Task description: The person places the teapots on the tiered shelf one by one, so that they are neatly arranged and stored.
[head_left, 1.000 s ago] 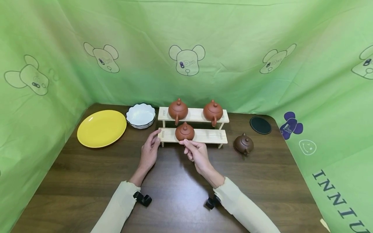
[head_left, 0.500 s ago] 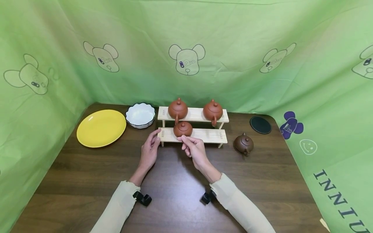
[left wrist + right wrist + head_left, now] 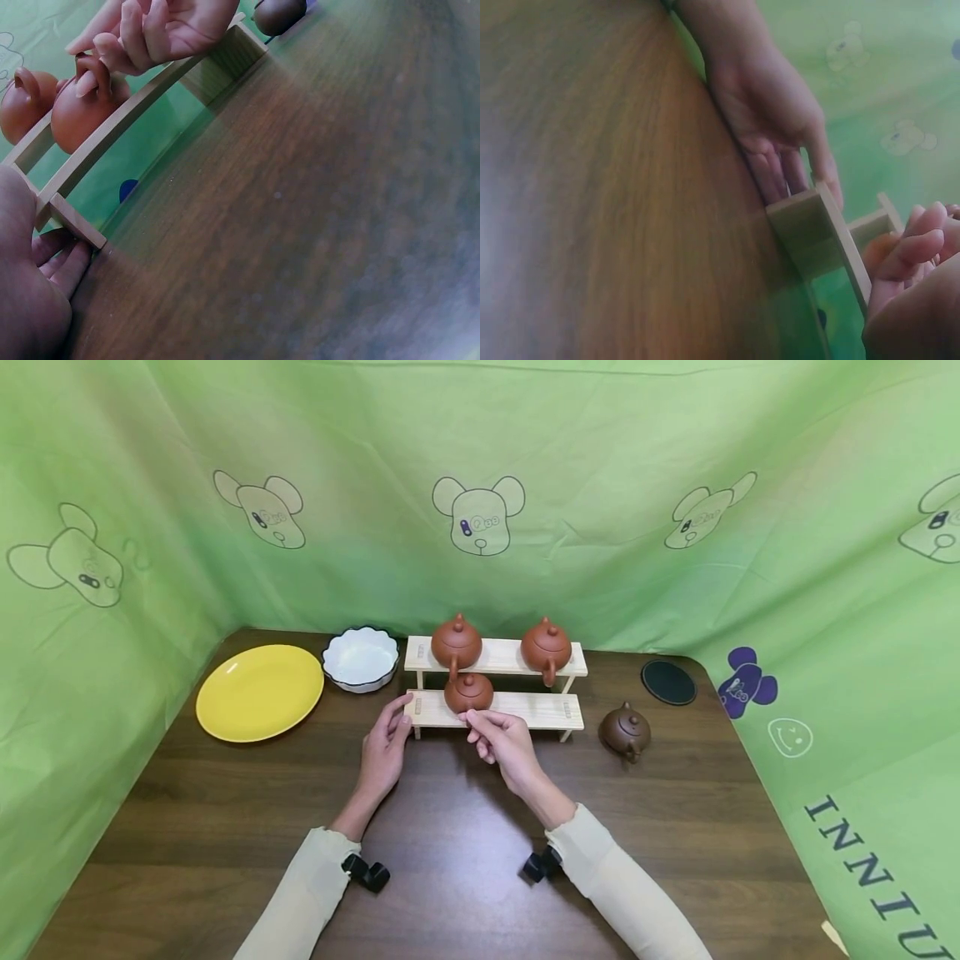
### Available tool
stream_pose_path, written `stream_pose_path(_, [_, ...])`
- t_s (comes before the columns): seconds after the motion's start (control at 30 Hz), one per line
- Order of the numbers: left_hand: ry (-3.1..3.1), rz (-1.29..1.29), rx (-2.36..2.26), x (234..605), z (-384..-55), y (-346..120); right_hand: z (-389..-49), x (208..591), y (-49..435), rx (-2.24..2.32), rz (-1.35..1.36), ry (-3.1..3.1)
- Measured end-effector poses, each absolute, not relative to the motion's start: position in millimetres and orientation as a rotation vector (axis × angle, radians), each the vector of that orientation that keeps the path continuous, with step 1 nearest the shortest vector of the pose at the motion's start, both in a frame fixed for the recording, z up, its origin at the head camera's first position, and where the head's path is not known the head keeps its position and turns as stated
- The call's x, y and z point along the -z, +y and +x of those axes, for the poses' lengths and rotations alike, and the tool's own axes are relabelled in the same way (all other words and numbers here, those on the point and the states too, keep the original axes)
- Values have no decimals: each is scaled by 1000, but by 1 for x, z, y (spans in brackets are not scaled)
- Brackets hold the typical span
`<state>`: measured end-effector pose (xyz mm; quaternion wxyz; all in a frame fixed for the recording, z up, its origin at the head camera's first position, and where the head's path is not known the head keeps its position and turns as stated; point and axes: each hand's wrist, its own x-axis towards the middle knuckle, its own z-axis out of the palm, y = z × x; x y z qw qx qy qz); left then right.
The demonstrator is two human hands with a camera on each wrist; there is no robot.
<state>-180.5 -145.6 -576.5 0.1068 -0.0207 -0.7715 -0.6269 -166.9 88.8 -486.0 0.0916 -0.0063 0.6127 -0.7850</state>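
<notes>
My right hand (image 3: pixel 504 745) pinches the handle (image 3: pixel 91 73) of a small reddish-brown teapot (image 3: pixel 468 692), which is on the lower step of a light wooden two-step display rack (image 3: pixel 528 706), left of its middle. At the rack's left end is my left hand (image 3: pixel 385 752). In the right wrist view, the thumb of that left hand (image 3: pixel 769 105) lies against the step's front edge, its fingers round the end piece. Two similar teapots, one on the left (image 3: pixel 456 643) and one on the right (image 3: pixel 546 646), stand on the upper step.
A dark brown teapot (image 3: pixel 626 730) stands on the table right of the rack, with a black round coaster (image 3: pixel 669 682) behind it. Left of the rack are a white scalloped bowl (image 3: pixel 362 658) and a yellow oval plate (image 3: pixel 260 693). Green cloth (image 3: pixel 600 568) hangs behind the table.
The teapot in my right hand has shifted slightly left and back along the lower step, the hand moving with it. My left hand has stayed at the rack's left end.
</notes>
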Motion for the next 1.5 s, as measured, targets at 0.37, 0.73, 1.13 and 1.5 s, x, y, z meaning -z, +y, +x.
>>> stream_pose_path(0.37, [-2290,-44,1902,581,-183,-150,-158,485,106,2341,45,1892])
stream_pose_path(0.73, [-2291,-53,1872,573,-179,-147,-145,478,115,2295,8,1954])
stream_pose_path(1.13, [-2286,-62,1911,574,-181,-147,-131,471,130,2308,-11,1978])
stream_pose_path(1.5, [-2284,-51,1944,586,-186,-151,-116,458,151,2323,-64,2051])
